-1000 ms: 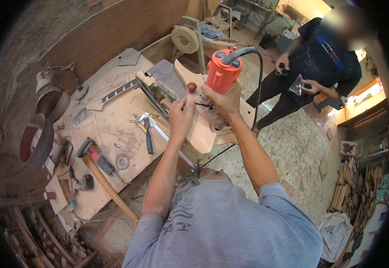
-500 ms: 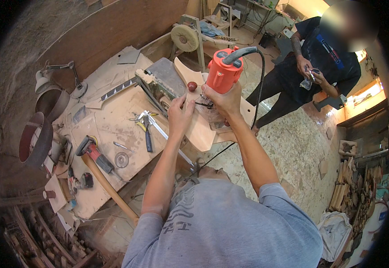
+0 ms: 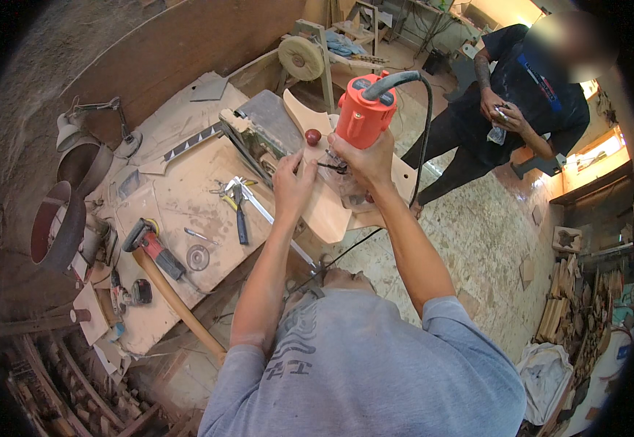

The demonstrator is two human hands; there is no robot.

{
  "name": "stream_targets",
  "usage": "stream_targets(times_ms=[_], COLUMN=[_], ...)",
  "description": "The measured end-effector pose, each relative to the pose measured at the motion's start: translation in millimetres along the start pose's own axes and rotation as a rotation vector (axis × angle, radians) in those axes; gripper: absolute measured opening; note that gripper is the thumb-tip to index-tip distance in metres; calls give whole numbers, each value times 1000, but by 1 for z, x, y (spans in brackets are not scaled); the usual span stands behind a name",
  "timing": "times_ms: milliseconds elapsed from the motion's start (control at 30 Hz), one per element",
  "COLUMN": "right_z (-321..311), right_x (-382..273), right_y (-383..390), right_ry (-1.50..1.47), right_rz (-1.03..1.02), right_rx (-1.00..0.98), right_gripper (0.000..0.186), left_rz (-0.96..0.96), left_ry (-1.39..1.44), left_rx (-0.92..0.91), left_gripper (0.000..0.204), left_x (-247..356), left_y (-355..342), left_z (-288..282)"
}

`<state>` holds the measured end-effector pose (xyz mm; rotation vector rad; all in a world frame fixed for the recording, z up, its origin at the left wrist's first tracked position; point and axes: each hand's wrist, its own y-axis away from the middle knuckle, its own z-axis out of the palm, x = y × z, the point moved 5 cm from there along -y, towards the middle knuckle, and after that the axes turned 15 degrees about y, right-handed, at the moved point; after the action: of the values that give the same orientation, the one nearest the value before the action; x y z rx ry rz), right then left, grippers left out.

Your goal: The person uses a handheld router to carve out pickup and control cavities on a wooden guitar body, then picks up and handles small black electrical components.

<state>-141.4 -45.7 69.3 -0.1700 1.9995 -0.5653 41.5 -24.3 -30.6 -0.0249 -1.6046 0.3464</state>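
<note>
My right hand (image 3: 368,156) wraps round the lower body of a red router (image 3: 364,113), which stands upright with a thick black cord curving from its top. A dark red ball knob (image 3: 312,137) sticks out on the router's left side. Beneath the router lies a pale, curved wooden board (image 3: 326,217). My left hand (image 3: 293,182) is at the board's left edge, fingers curled against it, just below the knob. The router's base and bit are mostly hidden by my right hand.
Left of me, a workbench (image 3: 186,193) carries pliers (image 3: 226,195), a caliper (image 3: 258,207), a hammer (image 3: 241,222), an angle grinder (image 3: 158,251) and a desk lamp (image 3: 69,135). Another person (image 3: 528,87) stands at the far right, holding something small. Wood scraps (image 3: 557,306) are stacked on the right.
My hands and the router stay almost in place. The other person's hands have shifted slightly around the small object.
</note>
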Motion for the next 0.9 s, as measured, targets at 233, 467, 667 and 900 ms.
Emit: stream_targets(times_ms=[233, 467, 667, 900], right_z=[-4, -4, -6, -3], right_x=[-12, -13, -19, -15], right_y=[-1, -2, -2, -4], right_ry=[36, 32, 57, 51], right_rz=[-63, -77, -86, -62], right_rx=[22, 34, 39, 33], right_gripper=[66, 62, 60, 58], left_rz=[-8, -17, -35, -34], left_ry=[-4, -24, -30, -18], left_rx=[16, 11, -2, 15], left_gripper=[47, 48, 49, 48], left_x=[0, 1, 1, 2], left_y=[1, 1, 0, 1], left_z=[0, 0, 0, 0])
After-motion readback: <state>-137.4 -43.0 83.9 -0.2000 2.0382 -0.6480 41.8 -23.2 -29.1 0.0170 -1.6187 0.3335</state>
